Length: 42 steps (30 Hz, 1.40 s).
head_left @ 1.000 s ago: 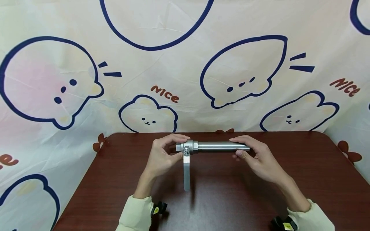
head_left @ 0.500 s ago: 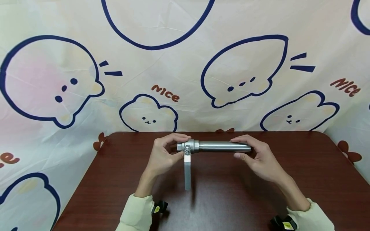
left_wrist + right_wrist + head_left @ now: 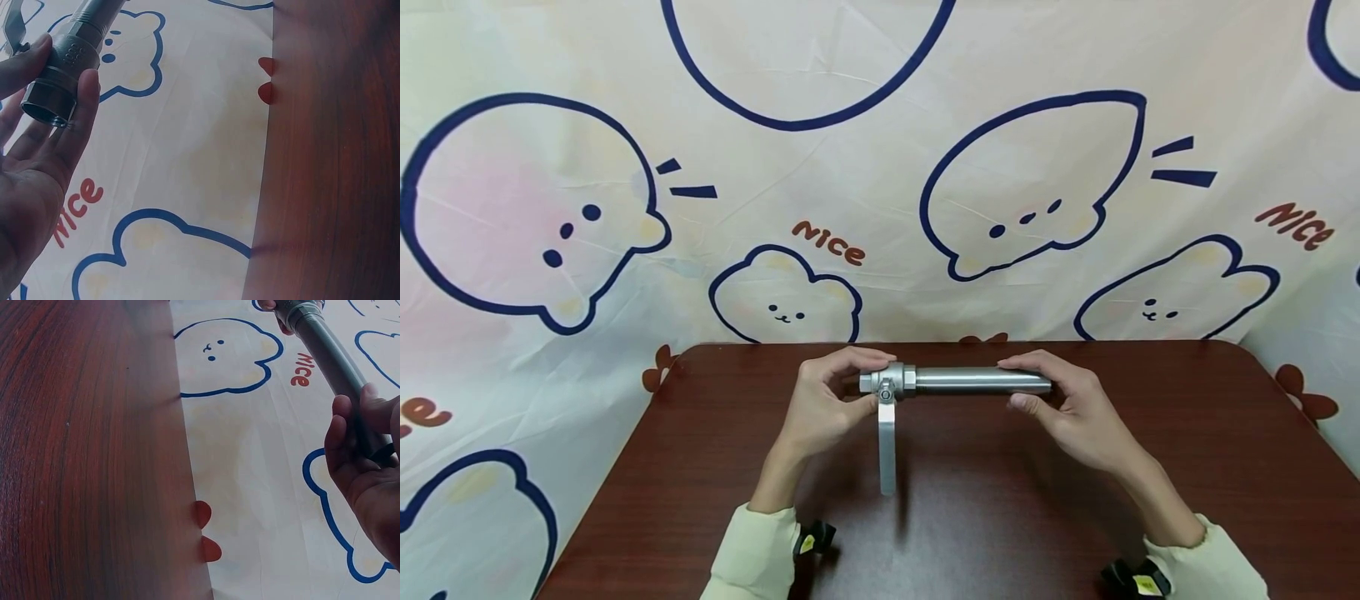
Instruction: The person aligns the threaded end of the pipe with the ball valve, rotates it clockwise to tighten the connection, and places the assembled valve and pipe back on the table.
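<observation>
A silver ball valve (image 3: 891, 379) with a flat lever handle (image 3: 887, 450) is joined to a smooth metal pipe (image 3: 962, 381), and the two are held level above the table. My left hand (image 3: 827, 404) pinches the valve body between thumb and fingers at its left end. In the left wrist view the valve's open hexagonal end (image 3: 49, 103) faces the palm. My right hand (image 3: 1078, 408) grips the pipe's far right end, thumb below and fingers over the top. The right wrist view shows thumb and fingers round the pipe (image 3: 334, 362). The lever hangs toward me.
Beneath the hands is a dark brown wooden table (image 3: 970, 517) with rounded back corners. A pale cloth (image 3: 880, 183) printed with blue-outlined cartoon faces hangs behind it. Dark devices (image 3: 815, 539) sit at both wrists.
The right thumb and fingers have shifted slightly on the pipe since one second ago. Both hands and the valve with its pipe otherwise stay nearly in place.
</observation>
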Available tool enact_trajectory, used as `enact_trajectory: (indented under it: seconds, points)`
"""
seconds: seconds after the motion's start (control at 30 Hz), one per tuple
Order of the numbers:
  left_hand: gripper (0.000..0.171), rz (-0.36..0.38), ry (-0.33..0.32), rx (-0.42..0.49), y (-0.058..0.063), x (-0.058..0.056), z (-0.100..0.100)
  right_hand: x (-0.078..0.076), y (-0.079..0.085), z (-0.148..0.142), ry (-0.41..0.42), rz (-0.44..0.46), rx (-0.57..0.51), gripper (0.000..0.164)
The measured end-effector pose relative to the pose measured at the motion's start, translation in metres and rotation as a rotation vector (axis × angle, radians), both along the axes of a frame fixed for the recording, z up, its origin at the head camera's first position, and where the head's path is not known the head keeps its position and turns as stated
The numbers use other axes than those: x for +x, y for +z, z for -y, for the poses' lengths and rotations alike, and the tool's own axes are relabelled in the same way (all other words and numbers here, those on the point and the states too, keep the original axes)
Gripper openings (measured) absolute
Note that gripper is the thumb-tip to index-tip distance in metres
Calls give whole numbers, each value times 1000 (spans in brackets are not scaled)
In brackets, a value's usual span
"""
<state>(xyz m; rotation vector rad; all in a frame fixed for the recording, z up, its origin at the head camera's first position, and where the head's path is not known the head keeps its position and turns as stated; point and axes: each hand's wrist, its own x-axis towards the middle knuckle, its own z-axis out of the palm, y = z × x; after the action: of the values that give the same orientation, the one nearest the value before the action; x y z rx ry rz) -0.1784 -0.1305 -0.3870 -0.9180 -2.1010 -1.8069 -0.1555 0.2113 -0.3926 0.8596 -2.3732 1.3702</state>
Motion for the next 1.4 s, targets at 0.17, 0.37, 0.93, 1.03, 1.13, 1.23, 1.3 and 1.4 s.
enact_trajectory:
  seconds: [0.17,0.37,0.93,1.03,1.13,1.23,1.3,1.4]
  points:
    - [41,-3,3,-7,0,0,0,1,0,0,0,21,-1,50]
    - [39,-7,11,-22,0,1,0,1,0,0,-4,42,-3,49]
    - [40,-34,-2,-13,-1,-2,1,-1,-1,-3,-15,88,32,42]
    - [40,-33,-1,-12,-1,-2,1,-1,-2,-3,-15,92,31,42]
    - [41,-31,-3,-8,-1,-2,1,-1,-2,-3,-16,88,33,42]
    - [41,-30,-6,-4,0,-1,1,-1,-2,-3,-18,83,36,41]
    - [41,-30,-9,1,0,-1,0,-1,-2,-3,-19,81,35,41]
    - [40,-29,-9,3,0,-1,0,0,-2,-3,-23,94,26,44]
